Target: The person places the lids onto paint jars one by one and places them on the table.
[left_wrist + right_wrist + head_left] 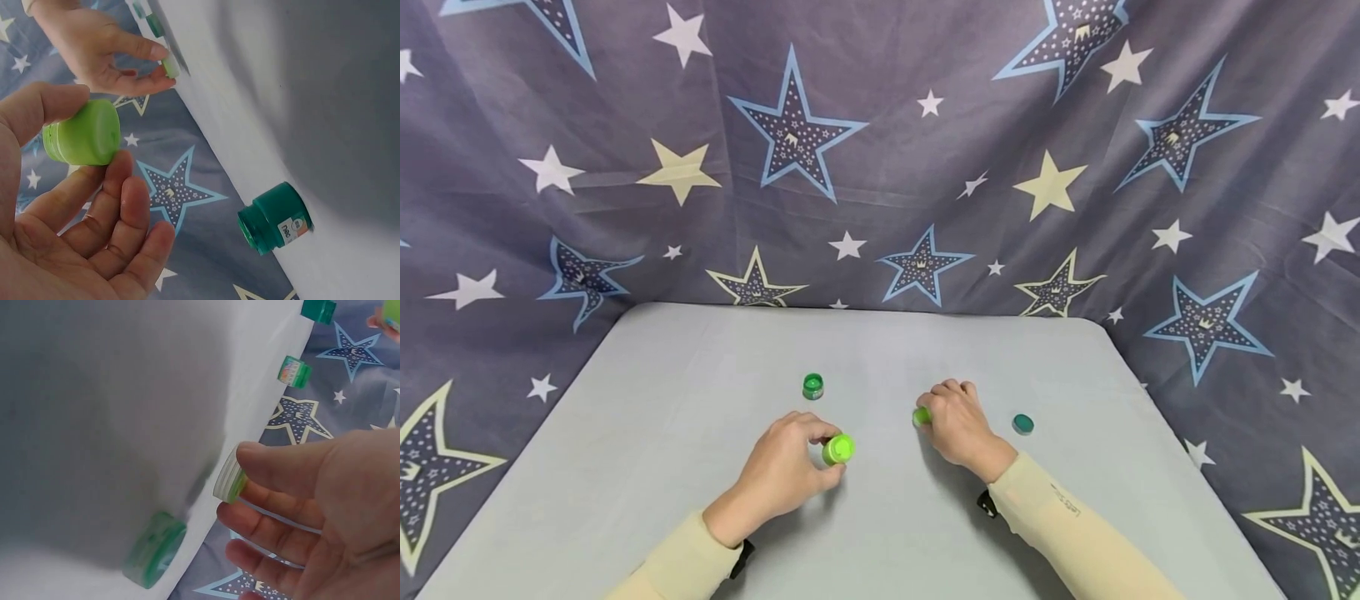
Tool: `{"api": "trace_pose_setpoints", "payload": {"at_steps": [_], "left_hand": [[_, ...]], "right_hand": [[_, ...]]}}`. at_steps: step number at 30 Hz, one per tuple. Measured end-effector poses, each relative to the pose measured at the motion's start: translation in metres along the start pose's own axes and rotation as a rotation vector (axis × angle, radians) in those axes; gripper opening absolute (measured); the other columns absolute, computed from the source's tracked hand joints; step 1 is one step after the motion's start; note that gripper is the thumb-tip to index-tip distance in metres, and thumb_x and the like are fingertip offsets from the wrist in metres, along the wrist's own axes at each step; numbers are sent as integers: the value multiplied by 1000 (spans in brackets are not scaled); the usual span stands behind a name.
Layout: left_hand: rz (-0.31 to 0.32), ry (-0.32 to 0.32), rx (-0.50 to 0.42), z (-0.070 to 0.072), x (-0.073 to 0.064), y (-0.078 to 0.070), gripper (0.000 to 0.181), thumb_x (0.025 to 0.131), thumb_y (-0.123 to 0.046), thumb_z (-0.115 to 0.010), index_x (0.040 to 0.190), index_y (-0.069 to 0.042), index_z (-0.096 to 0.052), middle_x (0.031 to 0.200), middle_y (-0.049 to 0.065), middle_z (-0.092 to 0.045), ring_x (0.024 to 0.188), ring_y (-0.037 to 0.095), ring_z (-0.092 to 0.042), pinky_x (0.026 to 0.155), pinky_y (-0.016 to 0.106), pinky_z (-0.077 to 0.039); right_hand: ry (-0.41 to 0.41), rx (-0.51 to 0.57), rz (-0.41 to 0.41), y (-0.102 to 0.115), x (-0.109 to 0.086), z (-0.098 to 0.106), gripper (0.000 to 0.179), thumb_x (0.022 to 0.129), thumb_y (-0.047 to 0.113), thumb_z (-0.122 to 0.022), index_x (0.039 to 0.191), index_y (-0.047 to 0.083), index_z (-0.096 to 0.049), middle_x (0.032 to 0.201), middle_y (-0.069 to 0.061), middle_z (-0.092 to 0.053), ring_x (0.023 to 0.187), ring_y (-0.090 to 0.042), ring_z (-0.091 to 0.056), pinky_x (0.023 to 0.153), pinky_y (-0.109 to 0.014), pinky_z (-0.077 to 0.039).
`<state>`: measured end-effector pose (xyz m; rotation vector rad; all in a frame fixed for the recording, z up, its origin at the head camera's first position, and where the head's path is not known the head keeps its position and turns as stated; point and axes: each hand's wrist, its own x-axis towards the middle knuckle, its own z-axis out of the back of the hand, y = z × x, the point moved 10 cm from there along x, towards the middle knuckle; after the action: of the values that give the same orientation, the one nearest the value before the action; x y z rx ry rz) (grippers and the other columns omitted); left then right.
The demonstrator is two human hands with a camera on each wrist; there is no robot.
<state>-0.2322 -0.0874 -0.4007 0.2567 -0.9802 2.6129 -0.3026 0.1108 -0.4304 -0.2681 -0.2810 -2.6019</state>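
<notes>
My left hand (785, 467) pinches a small light green jar (838, 449) between thumb and fingers, above the table. From the left wrist view this jar (87, 132) is seen from its base side. My right hand (958, 425) pinches a light green lid (922, 416); in the right wrist view the lid (230, 478) shows a pale, ridged edge. An uncapped dark green jar (813, 386) stands beyond the left hand, its label visible in the left wrist view. To the right of the right hand lies a dark green lid (1022, 424).
A small green item (294, 372) with a colourful label stands on the table in the right wrist view; in the head view it is not visible. The pale table (880, 533) ends at a hanging star-patterned cloth (880, 208) at the back and sides.
</notes>
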Motion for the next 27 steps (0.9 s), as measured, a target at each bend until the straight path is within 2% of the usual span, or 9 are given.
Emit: {"api": "trace_pose_setpoints", "payload": {"at_steps": [5, 10, 21, 27], "left_hand": [[-9, 13, 3, -4, -1, -2, 31, 70, -12, -92, 97, -18, -79, 91, -13, -68, 88, 12, -60, 79, 35, -50], [-7, 15, -11, -7, -2, -5, 30, 70, -13, -92, 98, -18, -79, 91, -13, -68, 89, 15, -62, 80, 36, -51], [-44, 25, -8, -13, -3, -15, 29, 71, -12, -93, 96, -16, -79, 91, -10, -70, 88, 18, -65, 77, 35, -51], [-47, 39, -12, -18, -3, -16, 29, 71, -13, -92, 97, -16, -80, 92, -10, -71, 90, 18, -66, 81, 39, -52]], "right_hand": [[-19, 26, 6, 4, -5, 7, 23, 80, 8, -87, 100, 11, -75, 83, 3, -62, 91, -23, -56, 86, -47, -37], [-44, 51, 18, 7, -10, 14, 27, 79, 9, -89, 103, 11, -76, 88, 1, -66, 95, -24, -58, 88, -48, -37], [-87, 104, 48, 19, -26, 29, 31, 80, 12, -89, 108, 10, -76, 97, 0, -70, 101, -24, -59, 92, -50, -37], [-107, 122, 67, 26, -34, 36, 30, 80, 13, -90, 107, 11, -76, 99, 0, -71, 101, -23, -59, 90, -49, -37]]}}
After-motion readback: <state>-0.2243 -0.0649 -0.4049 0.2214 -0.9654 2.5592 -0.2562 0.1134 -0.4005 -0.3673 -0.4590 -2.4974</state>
